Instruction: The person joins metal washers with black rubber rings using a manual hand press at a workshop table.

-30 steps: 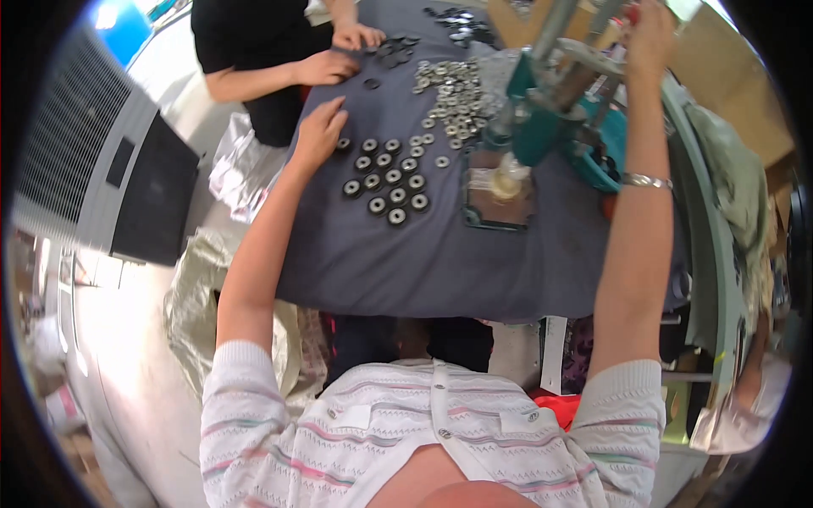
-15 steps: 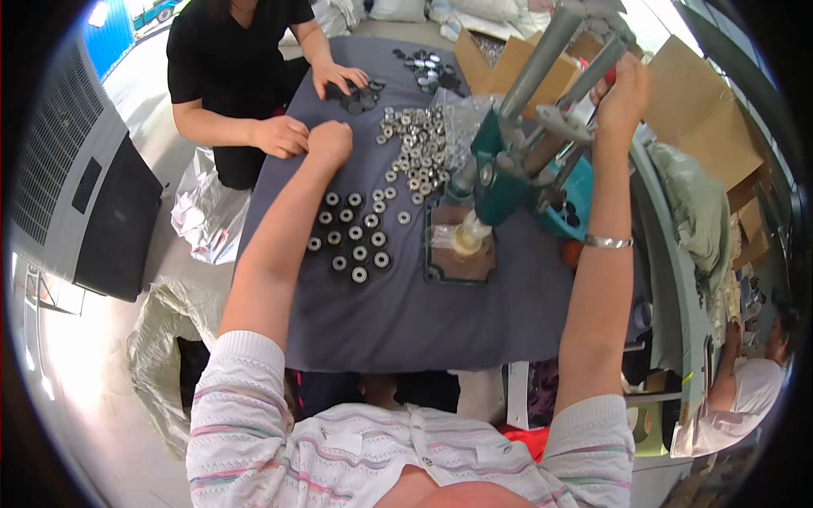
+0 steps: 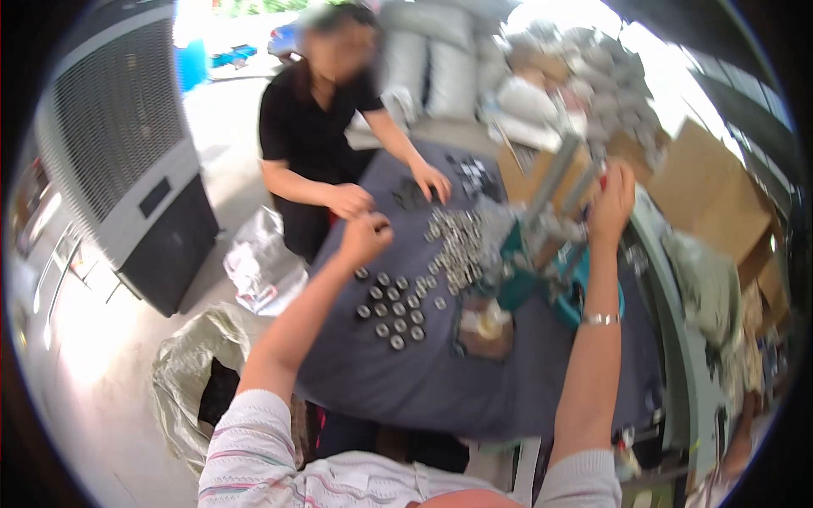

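My left hand (image 3: pixel 366 240) is closed at the far left of the table, with a dark spot between thumb and fingers that is too blurred to name. It is close beside a co-worker's hand (image 3: pixel 349 201). My right hand (image 3: pixel 612 201) is raised at the right, wrapped round the red-tipped lever of a green hand press (image 3: pixel 515 269). Under the press head, a pale round piece (image 3: pixel 491 320) sits on the base plate (image 3: pixel 483 345). Black-rimmed round parts (image 3: pixel 398 309) stand in loose rows between my arms, and a heap of metal rings (image 3: pixel 457 245) lies behind them.
The co-worker's other hand (image 3: pixel 434 184) rests by black discs (image 3: pixel 409 196). A teal basin (image 3: pixel 614 298) stands right of the press, cardboard boxes (image 3: pixel 707 182) beyond. An open woven sack (image 3: pixel 182 372) and a tall air cooler (image 3: pixel 127 161) are at the left.
The view has tilted up, so the table sits lower and more background shows. My left hand has turned slightly, showing the dark spot. My right hand stays on the lever.
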